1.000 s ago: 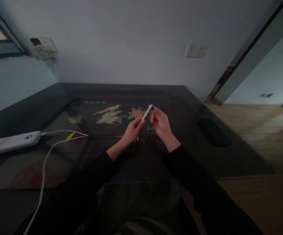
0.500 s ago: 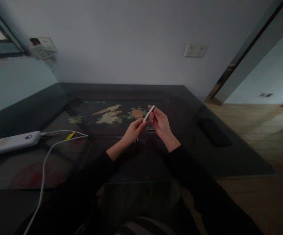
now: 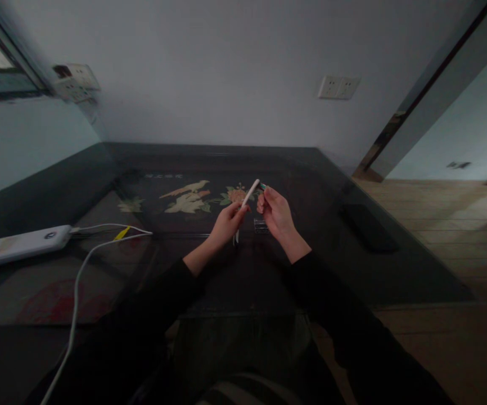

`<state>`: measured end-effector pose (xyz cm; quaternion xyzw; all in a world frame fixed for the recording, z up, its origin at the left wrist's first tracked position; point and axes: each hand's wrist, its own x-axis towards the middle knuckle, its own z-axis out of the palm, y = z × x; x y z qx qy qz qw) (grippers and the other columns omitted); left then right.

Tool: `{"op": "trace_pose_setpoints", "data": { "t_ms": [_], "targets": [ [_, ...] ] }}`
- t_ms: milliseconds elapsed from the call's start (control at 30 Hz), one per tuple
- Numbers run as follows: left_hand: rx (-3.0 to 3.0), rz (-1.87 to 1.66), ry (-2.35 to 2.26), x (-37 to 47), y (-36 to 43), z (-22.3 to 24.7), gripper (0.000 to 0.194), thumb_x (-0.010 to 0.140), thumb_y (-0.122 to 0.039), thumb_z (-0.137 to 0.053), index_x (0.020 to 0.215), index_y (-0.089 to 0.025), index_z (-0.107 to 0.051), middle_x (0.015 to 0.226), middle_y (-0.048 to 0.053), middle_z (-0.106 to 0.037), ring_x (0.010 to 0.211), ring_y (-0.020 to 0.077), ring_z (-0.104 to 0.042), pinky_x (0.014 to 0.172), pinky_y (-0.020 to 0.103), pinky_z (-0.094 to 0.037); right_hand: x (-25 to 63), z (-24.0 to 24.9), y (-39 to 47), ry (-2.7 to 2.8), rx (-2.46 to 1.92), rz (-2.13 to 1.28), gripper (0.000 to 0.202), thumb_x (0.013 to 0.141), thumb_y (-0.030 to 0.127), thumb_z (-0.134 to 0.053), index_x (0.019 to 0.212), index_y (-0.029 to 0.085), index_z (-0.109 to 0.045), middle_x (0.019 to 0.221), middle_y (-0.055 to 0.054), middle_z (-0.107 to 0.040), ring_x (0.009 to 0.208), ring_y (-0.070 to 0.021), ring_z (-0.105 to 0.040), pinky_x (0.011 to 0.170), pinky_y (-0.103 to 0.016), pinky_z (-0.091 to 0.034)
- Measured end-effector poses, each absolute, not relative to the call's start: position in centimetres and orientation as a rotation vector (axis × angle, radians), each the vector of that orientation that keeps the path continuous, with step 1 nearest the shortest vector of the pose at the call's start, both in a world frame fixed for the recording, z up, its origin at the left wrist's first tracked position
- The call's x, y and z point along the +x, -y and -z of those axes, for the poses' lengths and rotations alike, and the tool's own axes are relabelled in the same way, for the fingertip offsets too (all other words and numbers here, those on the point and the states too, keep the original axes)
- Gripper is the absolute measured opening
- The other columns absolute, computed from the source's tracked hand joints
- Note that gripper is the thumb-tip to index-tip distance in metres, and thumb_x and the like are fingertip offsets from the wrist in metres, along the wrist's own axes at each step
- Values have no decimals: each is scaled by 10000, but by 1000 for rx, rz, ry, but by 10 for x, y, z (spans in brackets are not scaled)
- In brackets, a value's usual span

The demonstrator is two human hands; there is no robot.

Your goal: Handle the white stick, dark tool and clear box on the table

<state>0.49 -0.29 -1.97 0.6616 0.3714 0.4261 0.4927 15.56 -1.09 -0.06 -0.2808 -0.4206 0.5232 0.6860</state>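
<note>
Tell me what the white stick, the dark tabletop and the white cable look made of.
The white stick in the left hand: perhaps plastic, smooth and pale, though too small to be sure. The dark tabletop: glass or lacquer, perhaps; it is glossy and shows reflections. The white cable: probably soft plastic outside, as it bends in smooth curves.

Honestly, we can't read a single word here. Closest we get is a short pale row of lettering (image 3: 163, 176), looks like Chinese characters, on the dark counter (image 3: 243, 281), just beyond the bird picture (image 3: 189, 188) and a touch to its left, but it's too blurry for us. Well left of that same bird, the white device (image 3: 19, 247) has a dark round mark (image 3: 50, 235) we can't decipher either.
</note>
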Motion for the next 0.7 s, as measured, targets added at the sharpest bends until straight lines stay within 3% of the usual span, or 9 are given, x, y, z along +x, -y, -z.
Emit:
{"op": "trace_pose_setpoints", "data": {
  "t_ms": [233, 467, 700],
  "targets": [
    [1622, -1042, -852, 6, 5, 21, 188, 960, -347, -535, 940, -171, -596, 556, -81, -407, 454, 75, -350, 475, 194, -275, 158, 7, 7, 971, -617, -1140, 407, 720, 589, -836, 780, 227, -658, 594, 60, -477, 531, -89, -391, 514, -265, -342],
    [1614, -1021, -766, 9, 13, 20, 251, 946, -422, -573, 957, -172, -590, 564, -89, -385, 452, 66, -317, 460, 197, -248, 160, 7, 8, 956, -630, -1136, 430, 692, 583, -856, 923, 233, -761, 633, 52, -485, 537, -84, -399, 518, -274, -348],
    [1544, -966, -688, 11, 18, 17, 316, 924, -486, -597, 966, -175, -565, 560, -97, -374, 432, 63, -299, 428, 197, -232, 157, 5, 11, 948, -665, -1146, 476, 728, 608, -806, 1028, 243, -745, 645, 54, -446, 563, -106, -386, 530, -293, -358]
  ]
}}
